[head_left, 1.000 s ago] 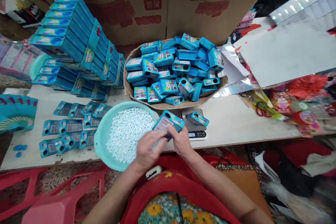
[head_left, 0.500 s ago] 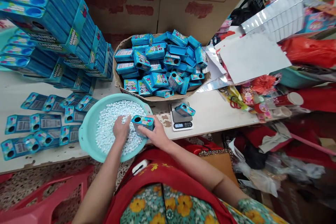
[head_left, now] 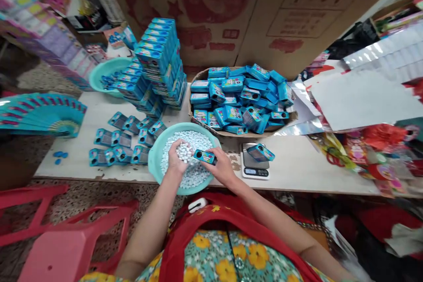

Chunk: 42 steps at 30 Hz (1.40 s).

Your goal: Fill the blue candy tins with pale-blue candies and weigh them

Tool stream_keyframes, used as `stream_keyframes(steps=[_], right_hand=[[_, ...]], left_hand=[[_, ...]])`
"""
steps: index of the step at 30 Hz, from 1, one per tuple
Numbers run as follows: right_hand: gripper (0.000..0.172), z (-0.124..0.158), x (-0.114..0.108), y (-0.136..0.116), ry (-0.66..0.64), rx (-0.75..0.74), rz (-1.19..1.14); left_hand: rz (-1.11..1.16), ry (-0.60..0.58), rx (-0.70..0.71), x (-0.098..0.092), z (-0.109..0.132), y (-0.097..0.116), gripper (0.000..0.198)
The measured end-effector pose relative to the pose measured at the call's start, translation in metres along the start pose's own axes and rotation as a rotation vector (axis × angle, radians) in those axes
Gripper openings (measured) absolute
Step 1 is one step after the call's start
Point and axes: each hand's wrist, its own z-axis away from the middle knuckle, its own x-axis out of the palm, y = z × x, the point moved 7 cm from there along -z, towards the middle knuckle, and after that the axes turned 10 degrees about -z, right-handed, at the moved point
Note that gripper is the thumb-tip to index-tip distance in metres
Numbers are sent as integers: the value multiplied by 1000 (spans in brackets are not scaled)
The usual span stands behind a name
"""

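- Cupping a small heap of white candies (head_left: 185, 152) in the left hand (head_left: 176, 162), palm turned up, over the turquoise basin (head_left: 154, 161).
- Gripping 1 blue box (head_left: 204, 157) in the right hand (head_left: 222, 167), also above the basin, on its right side.
- Holding that box just beside the cupped candies; not determining contact between the 2.
- Showing 1 dark round opening at the left of the box's visible end.
- Observing loose candies of the same kind covering the basin floor, below both hands.
- Recording a 2nd blue box (head_left: 261, 153) lying on a small scale (head_left: 256, 172), right of the basin; finding the display too small to read.
- Counting 11 flat-lying boxes (head_left: 121, 139) on the white table (head_left: 297, 169), left of the basin.
- Noting 3 small blue pieces (head_left: 60, 155) farther left.
- Noting a cardboard tray (head_left: 284, 127) full of jumbled boxes (head_left: 233, 113) behind the basin, near a tall box stack (head_left: 157, 59).
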Motion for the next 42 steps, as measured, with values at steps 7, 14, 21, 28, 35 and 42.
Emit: stream_keyframes(steps=[7, 14, 21, 28, 35, 42], right_hand=[[30, -12, 37, -19, -130, -61, 152], [34, -22, 32, -24, -178, -94, 131], [35, -31, 18, -24, -231, -136, 71], [33, -35, 5, -19, -270, -168, 8], [33, -39, -3, -20, -259, -170, -67], [32, -37, 1, -13, -245, -129, -112]], left_hand=[[127, 51, 96, 8, 11, 20, 30], [40, 108, 223, 14, 16, 32, 29], [10, 179, 305, 24, 22, 36, 28], [11, 264, 357, 32, 29, 32, 29], [-98, 380, 491, 29, 37, 34, 30], [-81, 364, 417, 29, 37, 28, 28]])
